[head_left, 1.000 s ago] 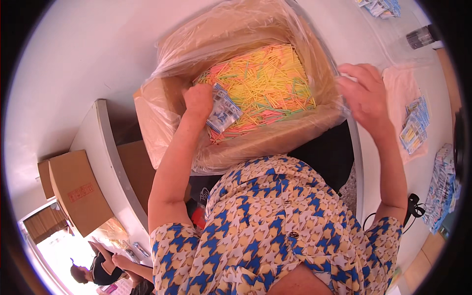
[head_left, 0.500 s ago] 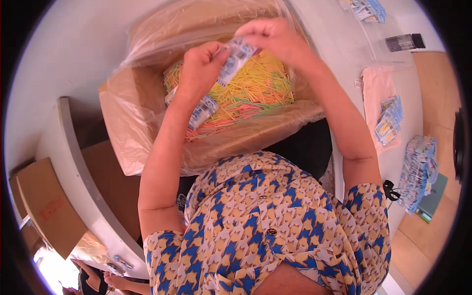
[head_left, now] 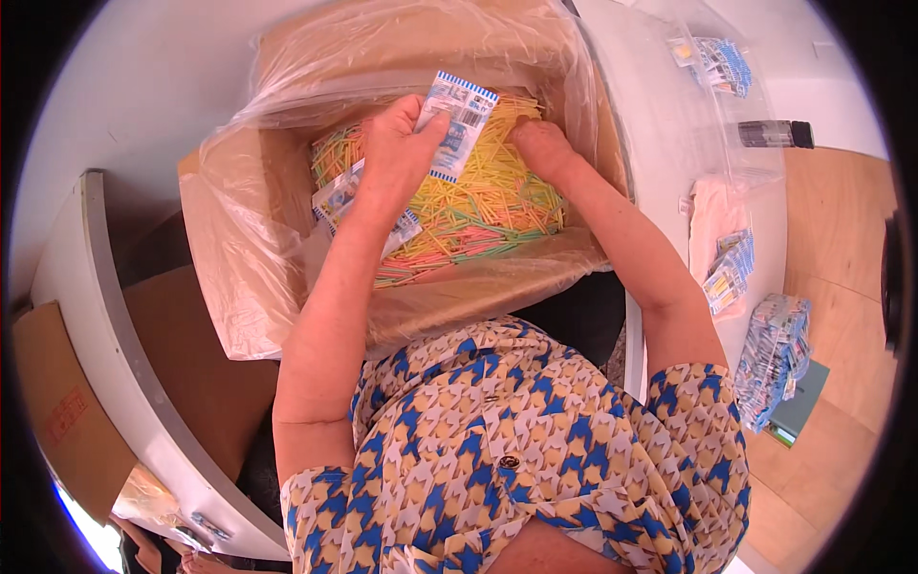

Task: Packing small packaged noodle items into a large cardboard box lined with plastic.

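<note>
My left hand (head_left: pixel 402 143) pinches a small clear packet with blue-and-white print (head_left: pixel 459 124), raised over the carton. My right hand (head_left: pixel 542 151) is down among the yellow thin sticks (head_left: pixel 488 196) at the right part of the heap, its fingers curled and their tips hidden. The sticks lie loose in yellow, pink and green. More printed packets (head_left: pixel 335 196) rest on the heap by my left wrist, partly covered by it. A cardboard carton (head_left: pixel 335 48) lined with clear plastic film (head_left: pixel 253 277) holds all of this.
To the right on a white table are a pink cloth (head_left: pixel 712 206) with filled packets (head_left: pixel 732 273), a black-capped clear container (head_left: pixel 775 134) and a bag of packets (head_left: pixel 724 67). A larger packet bundle (head_left: pixel 773 359) lies beyond the cloth. Flattened cardboard (head_left: pixel 72 402) and another person's arm (head_left: pixel 143 545) are at lower left.
My right hand has let go of the packet and moved down into the yellow sticks. My left hand alone now holds the packet, more upright. The view has shifted slightly.
</note>
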Demonstrator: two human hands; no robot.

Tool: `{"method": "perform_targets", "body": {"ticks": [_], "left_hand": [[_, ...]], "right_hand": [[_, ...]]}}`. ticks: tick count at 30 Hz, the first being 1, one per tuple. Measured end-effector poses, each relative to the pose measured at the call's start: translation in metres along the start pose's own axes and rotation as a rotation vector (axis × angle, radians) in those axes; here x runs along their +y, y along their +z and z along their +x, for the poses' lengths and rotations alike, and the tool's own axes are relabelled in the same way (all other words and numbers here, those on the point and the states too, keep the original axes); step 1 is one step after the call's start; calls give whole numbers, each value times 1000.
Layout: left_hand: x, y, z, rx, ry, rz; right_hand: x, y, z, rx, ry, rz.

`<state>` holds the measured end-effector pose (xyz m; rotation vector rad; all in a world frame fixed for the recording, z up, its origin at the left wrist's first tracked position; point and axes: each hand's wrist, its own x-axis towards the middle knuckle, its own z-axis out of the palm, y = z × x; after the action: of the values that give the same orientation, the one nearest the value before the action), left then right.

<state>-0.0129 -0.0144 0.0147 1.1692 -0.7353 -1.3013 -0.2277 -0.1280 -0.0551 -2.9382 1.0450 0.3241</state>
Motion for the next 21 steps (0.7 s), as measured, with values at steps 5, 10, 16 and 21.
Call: {"method": "perform_targets", "body": {"ticks": [5, 10, 16, 21], "left_hand": [[-6, -3, 4, -18, -6, 5], [-9, -7, 4, -16, -30, 45], [-19, 0, -9, -332, 62, 299], [-18, 11, -15, -610, -144, 110]], "right_hand": [[2, -12, 0, -40, -56, -73], [3, -24, 2, 16, 155, -27], [-10, -104, -11, -176, 346, 1000], [-39, -103, -23, -115, 241, 1455]]}}
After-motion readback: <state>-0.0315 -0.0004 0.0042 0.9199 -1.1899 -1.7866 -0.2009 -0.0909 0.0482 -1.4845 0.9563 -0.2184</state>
